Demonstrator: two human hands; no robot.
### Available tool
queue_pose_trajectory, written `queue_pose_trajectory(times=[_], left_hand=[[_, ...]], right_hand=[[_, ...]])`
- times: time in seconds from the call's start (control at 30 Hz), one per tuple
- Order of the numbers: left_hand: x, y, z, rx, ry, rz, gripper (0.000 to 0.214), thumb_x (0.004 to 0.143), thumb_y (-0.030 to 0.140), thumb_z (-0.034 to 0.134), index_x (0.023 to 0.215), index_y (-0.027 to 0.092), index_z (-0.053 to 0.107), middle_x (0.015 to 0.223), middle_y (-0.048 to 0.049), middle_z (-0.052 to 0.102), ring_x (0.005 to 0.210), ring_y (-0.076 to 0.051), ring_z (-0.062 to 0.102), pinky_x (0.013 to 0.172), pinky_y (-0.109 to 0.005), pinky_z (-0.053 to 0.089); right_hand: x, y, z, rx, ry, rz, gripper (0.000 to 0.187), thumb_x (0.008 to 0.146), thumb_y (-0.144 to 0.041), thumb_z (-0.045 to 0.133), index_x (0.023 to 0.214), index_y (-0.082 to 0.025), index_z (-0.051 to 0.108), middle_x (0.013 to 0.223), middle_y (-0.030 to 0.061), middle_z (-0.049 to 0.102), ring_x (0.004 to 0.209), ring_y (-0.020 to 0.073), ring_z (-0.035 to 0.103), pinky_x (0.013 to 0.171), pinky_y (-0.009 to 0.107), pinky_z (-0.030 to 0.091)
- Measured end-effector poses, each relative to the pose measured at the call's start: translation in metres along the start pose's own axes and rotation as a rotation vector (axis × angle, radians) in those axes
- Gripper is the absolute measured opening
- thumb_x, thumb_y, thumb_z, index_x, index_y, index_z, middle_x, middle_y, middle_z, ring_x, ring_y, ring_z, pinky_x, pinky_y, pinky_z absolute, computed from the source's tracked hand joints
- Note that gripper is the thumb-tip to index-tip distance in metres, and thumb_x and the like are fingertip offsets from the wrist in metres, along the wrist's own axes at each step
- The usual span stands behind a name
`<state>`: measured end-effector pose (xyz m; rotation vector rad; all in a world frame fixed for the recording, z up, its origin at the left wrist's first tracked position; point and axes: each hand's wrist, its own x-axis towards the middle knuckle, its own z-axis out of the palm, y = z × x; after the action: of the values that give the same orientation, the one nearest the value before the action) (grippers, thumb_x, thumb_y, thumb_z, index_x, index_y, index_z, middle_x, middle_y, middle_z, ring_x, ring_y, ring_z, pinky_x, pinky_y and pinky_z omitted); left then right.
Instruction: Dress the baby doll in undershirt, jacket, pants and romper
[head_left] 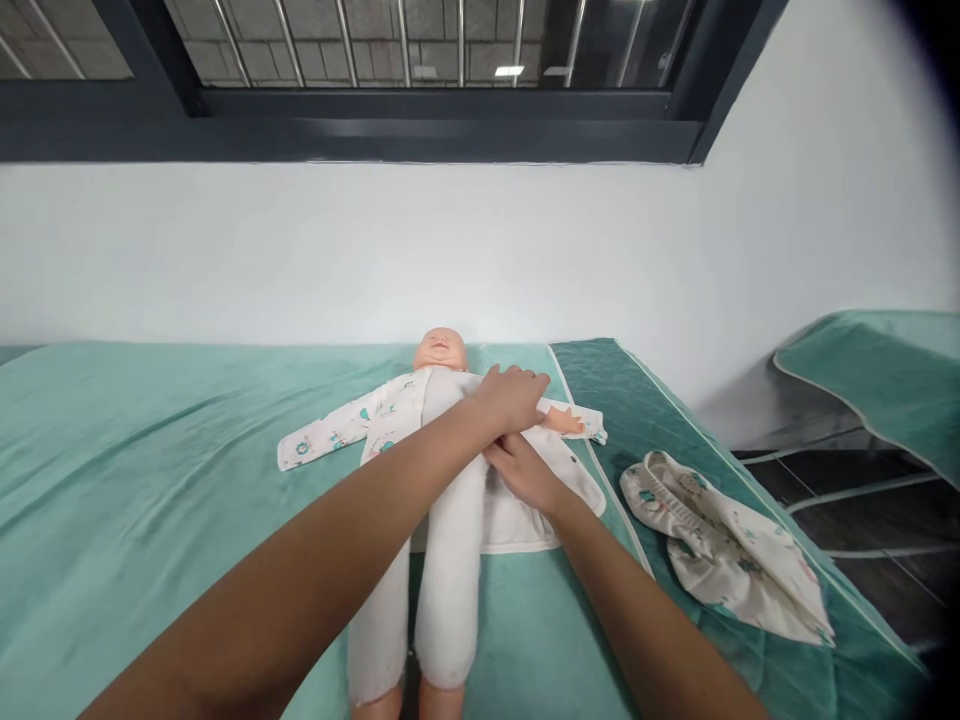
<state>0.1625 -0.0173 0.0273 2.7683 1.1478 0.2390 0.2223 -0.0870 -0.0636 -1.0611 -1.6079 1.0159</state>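
My left hand [514, 395] curls over the doll [442, 400]; my right hand [525, 472] rests on its shirt [517, 520]. I can't tell whether either hand's fingers are gripping.

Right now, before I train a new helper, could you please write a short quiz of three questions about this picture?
1. True or false: the doll lies face up on the green sheet.
2. Which hand is nearer to the doll's head? A: the left hand. B: the right hand.
3. Fill in: seen from the camera, the loose patterned garment lies on the ___ side of the doll.

Key: 1 true; 2 A; 3 right.
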Motion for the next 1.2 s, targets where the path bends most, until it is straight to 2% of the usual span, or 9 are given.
queue_pose_trajectory(times=[0.13, 0.23, 0.43, 0.57, 0.63, 0.7, 0.87, 1.03, 1.2], left_hand=[[0.024, 0.002, 0.01, 0.089, -0.218, 0.016, 0.026, 0.068, 0.019, 0.076, 0.092, 0.023, 0.065, 0.099, -0.0121, 0.072, 0.096, -0.033, 0.068, 0.09, -0.044, 0.046], [0.027, -0.009, 0.007, 0.133, -0.233, -0.013, 0.026, 0.064, 0.009, 0.073, 0.084, 0.022, 0.064, 0.092, -0.012, 0.073, 0.092, -0.032, 0.069, 0.086, -0.041, 0.047], [0.017, -0.035, -0.011, 0.208, -0.177, -0.061, 0.036, 0.068, 0.009, 0.067, 0.102, 0.022, 0.062, 0.104, -0.0146, 0.07, 0.096, -0.033, 0.068, 0.087, -0.043, 0.047], [0.009, -0.041, -0.022, 0.24, -0.152, -0.09, 0.033, 0.076, 0.014, 0.062, 0.107, 0.021, 0.058, 0.106, -0.0137, 0.069, 0.098, -0.032, 0.067, 0.085, -0.043, 0.048], [0.006, -0.04, -0.026, 0.255, -0.157, -0.082, 0.031, 0.078, 0.015, 0.059, 0.109, 0.021, 0.056, 0.106, -0.0128, 0.069, 0.097, -0.031, 0.067, 0.083, -0.042, 0.049], [0.004, -0.038, -0.028, 0.274, -0.167, -0.072, 0.03, 0.079, 0.016, 0.057, 0.109, 0.02, 0.056, 0.105, -0.0124, 0.069, 0.095, -0.031, 0.067, 0.08, -0.041, 0.05], [0.0, -0.037, -0.026, 0.319, -0.183, -0.054, 0.027, 0.08, 0.017, 0.056, 0.107, 0.02, 0.055, 0.101, -0.0113, 0.069, 0.088, -0.028, 0.067, 0.077, -0.04, 0.05], [-0.005, -0.038, -0.023, 0.366, -0.162, -0.03, 0.026, 0.082, 0.019, 0.054, 0.108, 0.019, 0.056, 0.101, -0.0124, 0.069, 0.089, -0.03, 0.067, 0.075, -0.041, 0.049], [-0.013, -0.034, -0.027, 0.451, -0.202, 0.052, 0.023, 0.082, 0.017, 0.052, 0.104, 0.019, 0.059, 0.098, -0.0107, 0.07, 0.09, -0.03, 0.067, 0.076, -0.041, 0.048]], right_hand=[[-0.006, -0.003, -0.004, -0.128, -0.03, -0.027, 0.043, 0.097, -0.046, 0.046, 0.13, -0.021, 0.058, 0.125, 0.01, 0.065, 0.119, 0.027, 0.057, 0.107, 0.044, 0.042], [-0.01, -0.012, -0.009, -0.198, -0.068, -0.109, 0.043, 0.099, -0.048, 0.044, 0.132, -0.024, 0.056, 0.128, 0.0088, 0.063, 0.119, 0.0259, 0.056, 0.106, 0.044, 0.042], [-0.013, -0.023, -0.036, -0.065, -0.148, -0.151, 0.045, 0.096, -0.048, 0.053, 0.136, -0.029, 0.058, 0.141, 0.0038, 0.058, 0.136, 0.0238, 0.048, 0.114, 0.04, 0.037], [-0.007, -0.004, -0.061, -0.259, 0.167, 0.055, 0.03, 0.093, -0.043, 0.052, 0.106, -0.022, 0.069, 0.115, 0.0066, 0.071, 0.109, 0.0228, 0.063, 0.095, 0.037, 0.047], [-0.004, 0.006, -0.067, -0.519, 0.386, 0.215, 0.025, 0.09, -0.041, 0.055, 0.097, -0.019, 0.067, 0.107, 0.0092, 0.07, 0.102, 0.0251, 0.063, 0.09, 0.038, 0.046], [-0.002, 0.012, -0.067, -0.679, 0.471, 0.331, 0.023, 0.083, -0.04, 0.062, 0.093, -0.019, 0.065, 0.103, 0.0108, 0.069, 0.1, 0.028, 0.061, 0.087, 0.039, 0.044], [0.0, 0.019, -0.068, -0.256, 0.555, 0.353, 0.019, 0.066, -0.028, 0.071, 0.061, -0.021, 0.054, 0.065, 0.0012, 0.059, 0.081, 0.022, 0.058, 0.075, 0.031, 0.039], [0.003, 0.03, -0.091, 0.104, 0.703, 0.336, 0.024, 0.073, -0.037, 0.06, 0.062, -0.024, 0.043, 0.053, -0.0057, 0.045, 0.054, 0.0146, 0.047, 0.054, 0.027, 0.039], [0.005, 0.023, -0.1, 0.432, 0.826, 0.196, 0.034, 0.071, -0.037, 0.061, 0.063, -0.025, 0.031, 0.053, -0.0079, 0.038, 0.049, 0.0112, 0.04, 0.048, 0.025, 0.039]])
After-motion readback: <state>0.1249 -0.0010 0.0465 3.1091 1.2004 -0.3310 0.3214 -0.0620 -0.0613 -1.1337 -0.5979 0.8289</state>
